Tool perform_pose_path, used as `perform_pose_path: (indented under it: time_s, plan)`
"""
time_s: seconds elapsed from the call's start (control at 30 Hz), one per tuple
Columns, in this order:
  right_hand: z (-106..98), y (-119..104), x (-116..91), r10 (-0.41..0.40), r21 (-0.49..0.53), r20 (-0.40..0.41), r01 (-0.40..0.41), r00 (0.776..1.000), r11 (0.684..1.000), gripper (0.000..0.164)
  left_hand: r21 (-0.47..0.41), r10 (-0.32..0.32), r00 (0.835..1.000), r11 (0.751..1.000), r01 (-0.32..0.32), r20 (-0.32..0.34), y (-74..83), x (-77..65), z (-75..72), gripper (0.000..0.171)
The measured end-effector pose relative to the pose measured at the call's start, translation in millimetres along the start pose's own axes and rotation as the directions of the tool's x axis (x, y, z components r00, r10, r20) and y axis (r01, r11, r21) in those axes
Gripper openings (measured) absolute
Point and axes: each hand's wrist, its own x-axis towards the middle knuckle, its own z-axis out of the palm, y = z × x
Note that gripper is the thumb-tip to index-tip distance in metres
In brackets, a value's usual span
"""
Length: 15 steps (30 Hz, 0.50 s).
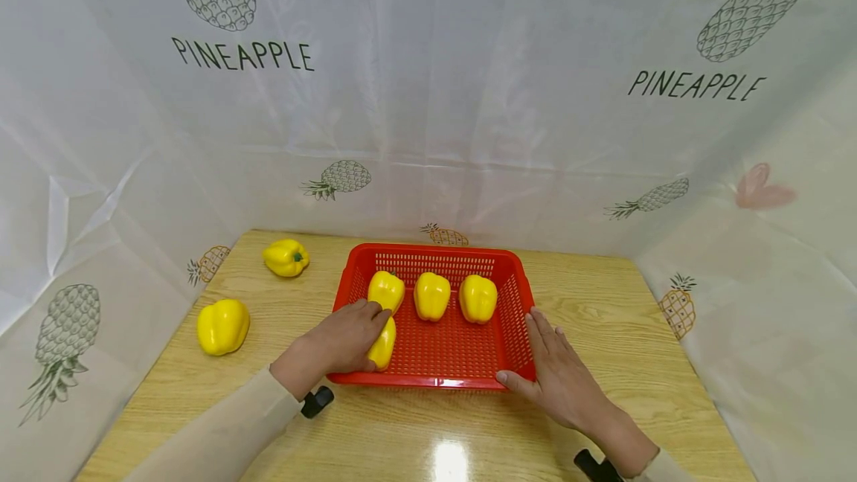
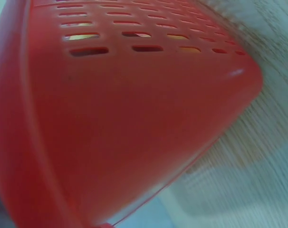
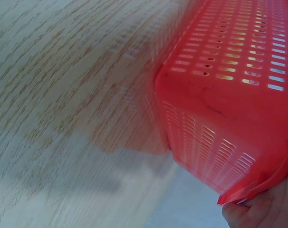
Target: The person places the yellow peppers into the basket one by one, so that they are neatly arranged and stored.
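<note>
A red plastic basket (image 1: 462, 382) with slotted walls stands on the table. My left hand (image 1: 347, 333) reaches over its left rim and grips a yellow bell pepper (image 1: 383, 346) in the front left corner, partly covering it. Behind that one, another yellow bell pepper (image 1: 386, 290) sits by the back left. Two more, a middle pepper (image 1: 431, 296) and a right pepper (image 1: 478, 299), stand in the same back row. My right hand (image 1: 562, 374) rests against the basket's front right corner, fingers straight along the right side and thumb at the front rim. The left wrist view shows the basket's outer wall (image 2: 134, 114).
Two loose yellow peppers lie left of the basket: a far pepper (image 1: 286, 257) on its side and a nearer pepper (image 1: 223, 326). The wooden table (image 1: 602, 296) is bounded by a white pineapple-print sheet (image 1: 469, 95) behind and at both sides.
</note>
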Motion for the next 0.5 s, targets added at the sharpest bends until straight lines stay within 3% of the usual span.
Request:
perform_pose_path:
  time_s: [0.33,0.5]
  plan:
    - [0.5,-0.7,0.3,0.006,-0.002,-0.003,-0.006,1.0,1.0,0.109,-0.011,0.013,1.0,1.0,-0.013,0.0,-0.9,-1.0,-1.1,0.091]
    - [0.4,-0.8,0.2,0.005,0.001,-0.003,-0.005,1.0,1.0,0.108,-0.037,0.026,0.999,0.999,-0.027,-0.045,-2.8,-0.5,2.6,0.087]
